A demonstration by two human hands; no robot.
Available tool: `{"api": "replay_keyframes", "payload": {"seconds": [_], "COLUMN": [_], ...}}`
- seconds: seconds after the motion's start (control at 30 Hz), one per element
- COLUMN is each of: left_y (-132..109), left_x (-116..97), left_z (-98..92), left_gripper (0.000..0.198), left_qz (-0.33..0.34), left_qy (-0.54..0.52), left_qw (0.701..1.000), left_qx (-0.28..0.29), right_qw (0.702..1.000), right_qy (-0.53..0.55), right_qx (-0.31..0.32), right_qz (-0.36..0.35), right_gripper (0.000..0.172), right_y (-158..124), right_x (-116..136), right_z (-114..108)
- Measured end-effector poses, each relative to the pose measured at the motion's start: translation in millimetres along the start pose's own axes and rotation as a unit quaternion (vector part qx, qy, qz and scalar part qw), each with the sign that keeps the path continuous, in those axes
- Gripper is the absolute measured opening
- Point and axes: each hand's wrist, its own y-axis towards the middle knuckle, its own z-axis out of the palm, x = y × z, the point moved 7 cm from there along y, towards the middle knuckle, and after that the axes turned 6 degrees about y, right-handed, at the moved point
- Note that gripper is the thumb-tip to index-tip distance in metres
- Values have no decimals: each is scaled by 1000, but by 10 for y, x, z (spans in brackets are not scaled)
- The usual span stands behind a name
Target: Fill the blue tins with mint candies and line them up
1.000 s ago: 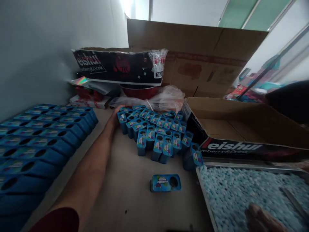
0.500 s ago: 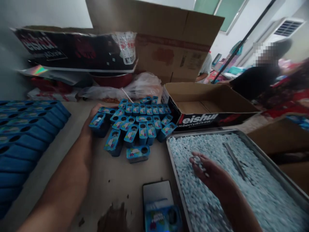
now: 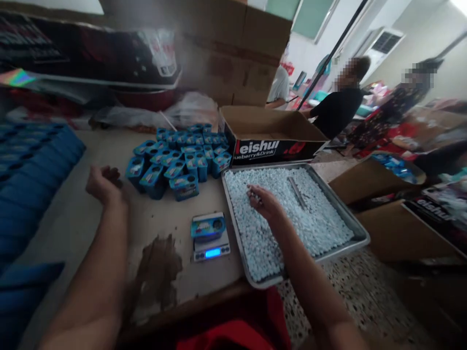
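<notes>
My left hand (image 3: 103, 183) hovers over the table at the left, loosely curled with its fingers apart and nothing visible in it. To its right stands a cluster of small blue plastic boxes (image 3: 175, 170) with printed tops and round openings. My right hand (image 3: 263, 201) is above a metal tray (image 3: 365, 238), its fingers curled around several pale candy pellets. Small white and pale blue candy pellets (image 3: 262, 243) fill the tray. A small digital scale (image 3: 199, 254) with a lit blue display carries one blue box (image 3: 207, 227).
Rows of blue boxes (image 3: 32, 180) line the left side. An open carton (image 3: 273, 150) stands behind the tray; a flat metal strip (image 3: 297, 192) lies on the pellets. Larger cartons (image 3: 412, 233) stand at the right. Other people (image 3: 339, 107) are in the background.
My left hand has moved left, away from the box at the cluster's left edge. My right hand stays over the tray with pellets. The view has shifted, bringing the whole scale into sight.
</notes>
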Motion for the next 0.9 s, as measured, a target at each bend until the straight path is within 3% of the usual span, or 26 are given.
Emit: {"api": "replay_keyframes", "payload": {"seconds": [0.1, 0.17, 0.27, 0.37, 0.47, 0.57, 0.77, 0.83, 0.9], "left_y": [-468, -827, -1272, -1568, -1818, -2051, -2208, -2254, -2340], "left_x": [318, 393, 290, 61, -118, -167, -129, -240, -408], "left_z": [-300, -448, -557, -609, -616, -600, -464, -369, -262], "left_gripper": [38, 34, 36, 41, 47, 48, 63, 73, 66], "left_qz": [-90, -98, -67, -33, -23, -27, -26, 0, 29], "left_qy": [-2, -8, -22, -26, -16, -9, -12, 15, 62], "left_qw": [996, 995, 993, 982, 960, 933, 936, 935, 922], "left_qx": [-9, 17, 97, 182, 279, 359, 352, 353, 382], "right_qw": [1000, 999, 995, 991, 986, 971, 955, 955, 943], "right_qy": [2, -3, -22, -41, -89, -161, -211, -227, -283], "right_qx": [11, 23, 47, 68, 110, 158, 182, 178, 176], "right_qz": [20, 44, 85, 104, 88, 85, 98, 72, 15], "right_gripper": [28, 27, 25, 21, 20, 26, 26, 25, 22], "right_y": [-18, -57, -185, -385, -616, -819, -913, -864, -806], "right_x": [-19, -52, -95, -71, 17, 53, 49, 134, 273], "right_z": [3, 47, 162, 283, 414, 554, 806, 795, 701]}}
